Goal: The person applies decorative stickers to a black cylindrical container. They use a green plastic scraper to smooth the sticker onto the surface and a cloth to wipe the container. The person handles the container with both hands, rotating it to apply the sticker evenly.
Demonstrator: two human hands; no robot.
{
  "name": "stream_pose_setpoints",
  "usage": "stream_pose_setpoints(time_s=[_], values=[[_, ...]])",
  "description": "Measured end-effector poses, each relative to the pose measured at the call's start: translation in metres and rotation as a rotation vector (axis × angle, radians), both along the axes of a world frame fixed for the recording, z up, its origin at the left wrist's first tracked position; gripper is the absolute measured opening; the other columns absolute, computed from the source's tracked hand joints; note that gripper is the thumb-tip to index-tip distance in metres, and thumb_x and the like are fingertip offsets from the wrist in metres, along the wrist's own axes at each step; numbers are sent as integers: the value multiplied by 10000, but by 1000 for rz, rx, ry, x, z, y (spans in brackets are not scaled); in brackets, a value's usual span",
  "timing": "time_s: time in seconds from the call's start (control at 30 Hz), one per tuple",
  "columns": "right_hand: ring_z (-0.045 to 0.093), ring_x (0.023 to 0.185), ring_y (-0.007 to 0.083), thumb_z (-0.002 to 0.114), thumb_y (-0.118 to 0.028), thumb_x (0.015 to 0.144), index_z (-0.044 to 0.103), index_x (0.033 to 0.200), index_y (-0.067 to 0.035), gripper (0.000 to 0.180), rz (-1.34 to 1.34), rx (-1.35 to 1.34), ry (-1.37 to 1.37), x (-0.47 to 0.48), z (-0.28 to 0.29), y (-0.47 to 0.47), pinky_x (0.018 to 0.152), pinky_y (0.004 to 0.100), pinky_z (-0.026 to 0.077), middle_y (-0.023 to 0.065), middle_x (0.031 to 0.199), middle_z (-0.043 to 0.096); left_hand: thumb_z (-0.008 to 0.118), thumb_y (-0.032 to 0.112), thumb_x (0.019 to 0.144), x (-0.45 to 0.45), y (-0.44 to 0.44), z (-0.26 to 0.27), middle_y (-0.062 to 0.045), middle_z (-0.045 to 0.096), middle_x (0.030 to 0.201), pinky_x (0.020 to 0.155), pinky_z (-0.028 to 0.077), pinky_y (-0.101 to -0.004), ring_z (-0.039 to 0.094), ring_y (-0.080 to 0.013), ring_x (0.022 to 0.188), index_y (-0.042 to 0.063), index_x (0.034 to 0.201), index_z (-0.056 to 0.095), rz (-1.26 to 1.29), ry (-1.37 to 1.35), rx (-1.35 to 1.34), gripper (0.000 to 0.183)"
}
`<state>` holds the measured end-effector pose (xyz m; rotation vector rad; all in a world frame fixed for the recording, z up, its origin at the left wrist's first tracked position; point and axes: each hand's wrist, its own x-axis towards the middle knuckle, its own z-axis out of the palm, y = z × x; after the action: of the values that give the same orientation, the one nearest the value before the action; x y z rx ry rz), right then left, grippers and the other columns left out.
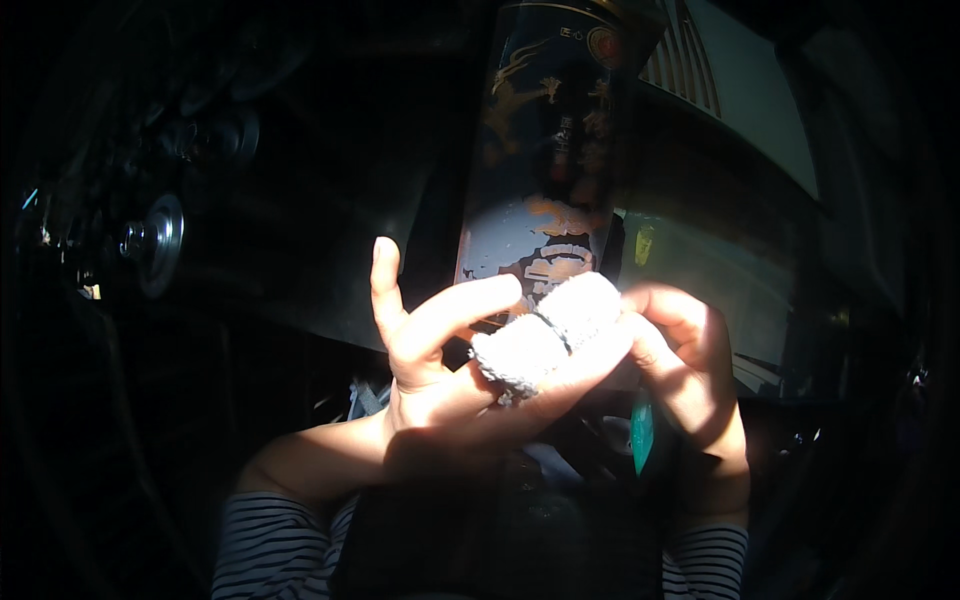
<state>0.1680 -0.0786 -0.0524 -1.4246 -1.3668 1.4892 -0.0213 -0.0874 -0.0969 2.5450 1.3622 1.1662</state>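
Observation:
A small roll of fluffy white cloth (517, 352), strongly overexposed by sunlight, lies slanted across my left hand (450, 375). A thin dark band circles its middle. My left hand supports the roll from below, one finger raised upright and another curved above the roll's left part. At the roll's upper right end is my right hand (686, 360), its thumb and fingertips close together against the roll or my left fingertips. Glare hides whether it grips anything. Just beyond the hands is a dark box or tin (544, 150) with gold decoration and writing.
Clear round glass or plastic pieces (161, 244) stand at the left, mostly in shadow. A pale panel with dark curved slats (750, 90) is at the upper right. A green pointed object (641, 435) shows beside my right wrist. Deep shadow covers much of the surroundings.

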Motion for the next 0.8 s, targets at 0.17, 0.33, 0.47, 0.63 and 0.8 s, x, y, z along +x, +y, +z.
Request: stream_pose_setpoints(time_s=[0.17,0.33,0.47,0.63,0.8], values=[[493,624,38,666,-69,795,622,763,-15,77,36,49,-29,-9,-6,5,586,180,395,-13,699,575,645,307,787,-32,13,-1,-205,536,1183,1034,162,-600,433,-362,1199,-23,1346,365,0,-190,-467,707],[478,604,19,689,-70,778,637,774,-12,77,42,75,35,-14,-7,6,536,165,368,-17,705,571,596,77,801,-50,-17,-11,-188,550,1197,1042,156,-634,476,-366,1167,-4,1231,501,10,51,-204,448],[495,615,37,663,-73,804,634,788,3,83,51,57,23,-17,-7,7,572,177,395,6,719,579,709,364,749,-30,-20,-19,15,528,1190,927,177,-763,483,-162,1139,367,1188,553,113,83,138,466],[559,714,98,510,-87,904,621,870,15,154,-12,21,15,-19,-8,6,669,221,456,45,774,609,588,447,807,-16,-17,-26,154,470,1257,960,93,-755,445,-105,1183,394,1198,543,96,177,154,397],[536,686,65,633,-94,835,620,855,-7,89,-22,16,-22,-21,-6,5,637,199,437,11,764,596,682,245,754,-21,23,4,-61,534,1206,1029,162,-621,441,-236,1200,182,1255,496,-57,-75,-19,538]])
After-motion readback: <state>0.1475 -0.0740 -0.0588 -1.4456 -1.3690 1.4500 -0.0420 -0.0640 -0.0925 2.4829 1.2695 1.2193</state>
